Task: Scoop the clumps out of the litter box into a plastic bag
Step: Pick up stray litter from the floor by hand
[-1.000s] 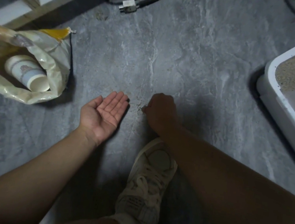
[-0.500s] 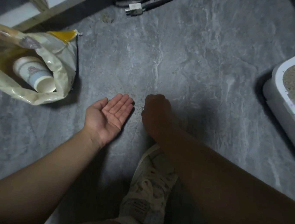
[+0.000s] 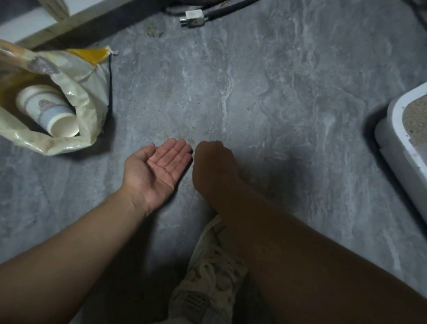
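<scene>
left hand [image 3: 160,167]: cupped palm-up low on the floor [image 3: 255,92], nothing in it that I can make out

right hand [image 3: 213,165]: knuckles up just beside it, fingers curled under, honestly can't tell if it's pinching grit

litter box [image 3: 404,157]: far right, well apart from both hands

plastic bag [image 3: 53,106]: over on the left, mouth open, paper cup [image 3: 50,114] inside

risk: sweeping stray grains by hand, they probably slip off the palm on the way to the bag

risk 2: bag mouth is floppy, could sag closed
</scene>
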{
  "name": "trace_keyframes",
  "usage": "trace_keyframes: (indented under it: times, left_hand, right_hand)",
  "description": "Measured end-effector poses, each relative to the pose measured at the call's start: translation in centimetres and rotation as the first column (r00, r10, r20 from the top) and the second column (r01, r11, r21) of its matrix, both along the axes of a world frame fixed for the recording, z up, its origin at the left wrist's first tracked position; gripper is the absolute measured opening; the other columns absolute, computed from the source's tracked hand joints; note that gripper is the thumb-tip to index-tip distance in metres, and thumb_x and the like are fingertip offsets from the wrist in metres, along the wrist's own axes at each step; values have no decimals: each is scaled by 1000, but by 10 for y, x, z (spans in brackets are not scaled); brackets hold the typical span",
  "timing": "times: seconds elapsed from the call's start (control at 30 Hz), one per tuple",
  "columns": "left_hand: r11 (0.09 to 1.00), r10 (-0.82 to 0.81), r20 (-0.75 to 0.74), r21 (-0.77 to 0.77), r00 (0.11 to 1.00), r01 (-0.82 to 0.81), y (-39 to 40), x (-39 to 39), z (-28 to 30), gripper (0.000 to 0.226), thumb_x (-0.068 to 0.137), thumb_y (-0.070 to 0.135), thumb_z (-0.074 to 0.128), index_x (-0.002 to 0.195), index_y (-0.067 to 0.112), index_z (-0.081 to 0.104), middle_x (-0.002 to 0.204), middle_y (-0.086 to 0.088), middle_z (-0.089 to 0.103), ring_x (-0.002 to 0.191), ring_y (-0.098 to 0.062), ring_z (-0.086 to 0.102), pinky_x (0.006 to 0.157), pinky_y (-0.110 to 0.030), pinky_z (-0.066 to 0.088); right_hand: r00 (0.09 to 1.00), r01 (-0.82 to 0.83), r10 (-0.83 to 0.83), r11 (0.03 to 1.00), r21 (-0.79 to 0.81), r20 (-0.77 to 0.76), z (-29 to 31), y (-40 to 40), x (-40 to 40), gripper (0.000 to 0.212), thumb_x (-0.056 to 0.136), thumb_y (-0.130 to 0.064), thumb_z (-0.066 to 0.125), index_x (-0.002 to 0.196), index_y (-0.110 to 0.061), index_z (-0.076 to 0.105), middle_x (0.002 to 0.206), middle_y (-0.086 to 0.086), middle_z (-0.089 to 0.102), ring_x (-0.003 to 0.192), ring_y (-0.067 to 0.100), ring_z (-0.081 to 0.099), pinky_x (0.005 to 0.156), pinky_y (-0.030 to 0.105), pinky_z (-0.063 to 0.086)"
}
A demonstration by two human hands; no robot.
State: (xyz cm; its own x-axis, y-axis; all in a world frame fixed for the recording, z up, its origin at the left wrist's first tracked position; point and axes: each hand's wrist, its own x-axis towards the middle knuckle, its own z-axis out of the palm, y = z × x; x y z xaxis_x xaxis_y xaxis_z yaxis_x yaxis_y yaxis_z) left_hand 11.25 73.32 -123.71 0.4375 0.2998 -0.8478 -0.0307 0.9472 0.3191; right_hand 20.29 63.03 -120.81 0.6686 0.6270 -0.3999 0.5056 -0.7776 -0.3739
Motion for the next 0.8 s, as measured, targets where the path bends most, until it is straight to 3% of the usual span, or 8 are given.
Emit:
trace_keyframes:
  times: [0.13,0.23,0.37,0.43,0.5,0.57,0.67,0.8]
  left_hand:
    - [1000,-31,-3,-3,1000,31,-6,2,1,45,106,28,36,116,-2,68,109,-20,76,100,-27,76,81,-38,63]
    - [997,-65,30,-33,997,66,-12,6,4,46,105,30,36,120,0,68,119,-19,74,115,-26,70,100,-44,54]
    - [997,-57,87,-45,995,61,-19,17,12,45,107,28,34,121,-2,64,122,-21,72,105,-35,74,83,-47,56]
    - [997,-53,102,-49,993,58,-21,20,15,45,107,27,34,122,-2,64,122,-22,72,105,-36,74,82,-47,57]
    - [997,-51,111,-55,993,57,-23,21,17,45,107,27,35,123,-3,63,124,-22,71,107,-36,73,83,-48,57]
    - [997,-56,119,-55,991,63,-26,23,19,44,106,26,35,123,-3,64,124,-22,71,107,-36,73,84,-48,56]
    - [996,-49,124,-62,991,57,-29,24,20,44,106,26,36,122,-2,65,123,-21,72,107,-35,73,84,-48,57]
    - [997,-48,125,-55,991,56,-28,21,19,44,107,28,36,123,-1,65,124,-20,72,110,-34,72,80,-46,62]
  right_hand:
    - [995,-34,27,997,75,97,9,7,-19,31,80,-16,43,79,-8,73,79,6,70,72,22,70,58,27,49]
    - [996,-55,60,995,80,-65,3,20,-32,22,49,-29,66,63,-13,72,59,6,64,49,19,64,43,18,42]
    - [994,111,-112,993,46,9,-19,32,-46,53,47,-36,57,80,-1,79,80,16,75,67,26,74,56,24,54]
    - [991,104,-110,992,-70,-77,-17,38,-56,61,72,-30,32,105,-6,78,108,9,76,99,19,73,85,25,55]
    - [969,143,-149,989,-46,-195,-1,31,-55,72,83,-19,11,138,-10,57,142,7,58,134,16,51,111,25,37]
    - [978,201,-206,972,121,32,0,24,-46,59,94,-17,15,146,-18,43,149,9,49,138,26,44,110,30,35]
    - [1000,-14,12,973,232,8,19,-3,-28,34,101,-22,42,129,-6,50,126,18,55,113,35,54,85,38,43]
    - [989,-97,88,993,65,120,30,-16,-29,47,94,-12,31,131,-8,60,123,12,67,112,22,66,89,29,50]
